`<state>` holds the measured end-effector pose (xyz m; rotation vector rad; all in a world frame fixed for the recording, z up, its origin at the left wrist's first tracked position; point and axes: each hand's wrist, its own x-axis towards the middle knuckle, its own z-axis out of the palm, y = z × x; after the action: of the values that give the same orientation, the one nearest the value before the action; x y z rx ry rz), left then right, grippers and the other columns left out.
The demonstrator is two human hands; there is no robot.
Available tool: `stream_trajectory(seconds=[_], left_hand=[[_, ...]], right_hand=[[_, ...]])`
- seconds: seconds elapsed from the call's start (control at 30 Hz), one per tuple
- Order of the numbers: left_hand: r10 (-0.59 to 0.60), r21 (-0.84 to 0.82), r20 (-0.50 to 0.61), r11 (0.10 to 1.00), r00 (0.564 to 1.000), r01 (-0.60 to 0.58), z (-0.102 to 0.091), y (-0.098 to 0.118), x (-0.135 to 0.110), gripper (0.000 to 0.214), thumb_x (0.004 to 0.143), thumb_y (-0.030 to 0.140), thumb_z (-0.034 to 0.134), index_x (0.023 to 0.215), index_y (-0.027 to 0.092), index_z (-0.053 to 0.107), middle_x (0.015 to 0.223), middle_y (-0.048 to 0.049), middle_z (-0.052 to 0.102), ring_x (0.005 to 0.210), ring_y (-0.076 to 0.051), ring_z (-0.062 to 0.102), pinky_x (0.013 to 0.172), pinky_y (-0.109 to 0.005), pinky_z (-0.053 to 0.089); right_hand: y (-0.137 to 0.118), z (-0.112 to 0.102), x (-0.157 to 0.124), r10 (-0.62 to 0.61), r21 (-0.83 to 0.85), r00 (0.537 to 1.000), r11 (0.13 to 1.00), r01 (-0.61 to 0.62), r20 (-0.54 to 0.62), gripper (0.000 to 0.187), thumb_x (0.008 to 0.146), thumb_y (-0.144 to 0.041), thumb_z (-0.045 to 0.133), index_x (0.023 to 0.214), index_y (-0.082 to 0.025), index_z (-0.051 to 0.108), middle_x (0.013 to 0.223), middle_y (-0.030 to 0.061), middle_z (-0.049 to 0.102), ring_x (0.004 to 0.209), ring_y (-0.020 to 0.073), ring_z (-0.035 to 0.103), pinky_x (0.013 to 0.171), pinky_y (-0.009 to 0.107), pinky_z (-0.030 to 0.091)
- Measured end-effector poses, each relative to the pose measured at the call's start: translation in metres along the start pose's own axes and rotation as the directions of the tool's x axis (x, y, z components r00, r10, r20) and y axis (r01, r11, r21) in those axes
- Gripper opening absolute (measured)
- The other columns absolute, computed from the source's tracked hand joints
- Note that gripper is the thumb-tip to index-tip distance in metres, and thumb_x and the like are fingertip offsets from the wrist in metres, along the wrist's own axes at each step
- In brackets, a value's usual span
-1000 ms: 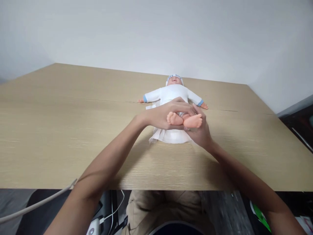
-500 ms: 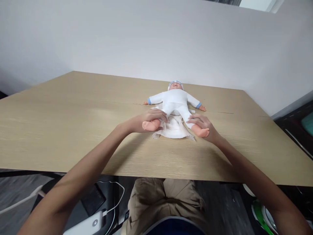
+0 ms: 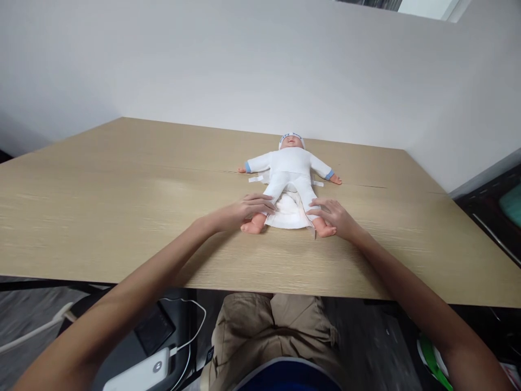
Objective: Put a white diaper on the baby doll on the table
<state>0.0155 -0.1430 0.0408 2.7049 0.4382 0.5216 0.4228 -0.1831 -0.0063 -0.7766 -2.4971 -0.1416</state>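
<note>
A baby doll (image 3: 290, 162) in a white suit with blue cuffs and a lettered white cap lies on its back on the table, head away from me, arms spread. Under its hips and between its legs lies an unfolded white diaper (image 3: 288, 213), with a fastening tab showing at each side. My left hand (image 3: 249, 210) rests across the doll's lower leg on the left, fingers stretched out. Over the other lower leg lies my right hand (image 3: 331, 213), its fingers loosely spread and slightly bent. Both bare doll feet point towards me. My left thumb is hidden.
The wooden table (image 3: 122, 217) reaches back to a pale wall (image 3: 203, 65). My lap is below its front edge. At lower left, a white power bank (image 3: 140, 372) with a cable lies on a black seat. A dark object stands beyond the table's right edge.
The doll's feet have come down and closer together, with both hands following along the legs. More of the diaper and its left tab shows now, and its front edge looks flatter.
</note>
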Motion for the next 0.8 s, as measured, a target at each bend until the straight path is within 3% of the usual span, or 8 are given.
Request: stream_trajectory(seconds=[0.27,0.47,0.63,0.73,0.8], left_hand=[[-0.028,-0.077,0.066,0.996,0.997,0.033,0.000,-0.004,0.000,0.071,0.091,-0.003,0.059,0.153,0.030,0.067,0.159,-0.0084,0.068,0.161,-0.030,0.049,0.131,-0.058,0.046],[-0.053,-0.136,0.136,0.988,0.989,0.071,-0.004,0.000,0.002,0.063,0.100,0.004,0.051,0.155,0.030,0.065,0.165,-0.0059,0.063,0.166,-0.027,0.042,0.134,-0.055,0.042],[-0.141,-0.125,0.071,0.981,0.987,0.149,-0.002,0.017,0.004,0.037,0.108,0.026,0.059,0.144,0.026,0.070,0.155,-0.0091,0.069,0.162,-0.033,0.046,0.131,-0.055,0.043],[-0.200,-0.048,0.011,0.979,0.980,0.200,0.009,0.026,0.007,0.047,0.100,0.046,0.078,0.141,0.024,0.068,0.149,-0.0129,0.070,0.160,-0.037,0.045,0.128,-0.055,0.045],[-0.235,0.013,-0.038,0.972,0.971,0.236,0.018,0.030,0.009,0.051,0.097,0.052,0.082,0.136,0.023,0.068,0.143,-0.0136,0.071,0.158,-0.039,0.046,0.127,-0.056,0.045]], right_hand=[[-0.004,-0.005,0.002,0.042,0.035,0.998,0.998,-0.044,0.052,0.056,0.099,-0.001,0.049,0.141,-0.030,0.071,0.150,0.0107,0.070,0.145,0.0293,0.064,0.116,0.053,0.058],[-0.002,-0.023,0.004,0.124,0.242,0.986,0.959,-0.148,0.111,0.051,0.107,-0.010,0.050,0.144,-0.035,0.073,0.152,0.0070,0.070,0.142,0.0248,0.068,0.119,0.047,0.058],[-0.003,-0.040,0.006,0.174,0.323,0.955,0.914,-0.248,0.241,0.061,0.100,-0.007,0.046,0.148,-0.034,0.072,0.159,0.0032,0.067,0.146,0.0230,0.066,0.121,0.044,0.057],[-0.021,-0.046,0.014,0.211,0.307,0.950,0.910,-0.277,0.231,0.050,0.105,-0.015,0.045,0.145,-0.030,0.072,0.155,0.0072,0.068,0.147,0.0250,0.064,0.123,0.047,0.055],[-0.037,-0.044,0.019,0.238,0.240,0.948,0.928,-0.286,0.211,0.040,0.110,-0.028,0.051,0.145,-0.026,0.070,0.152,0.0130,0.067,0.148,0.0309,0.062,0.123,0.054,0.054]])
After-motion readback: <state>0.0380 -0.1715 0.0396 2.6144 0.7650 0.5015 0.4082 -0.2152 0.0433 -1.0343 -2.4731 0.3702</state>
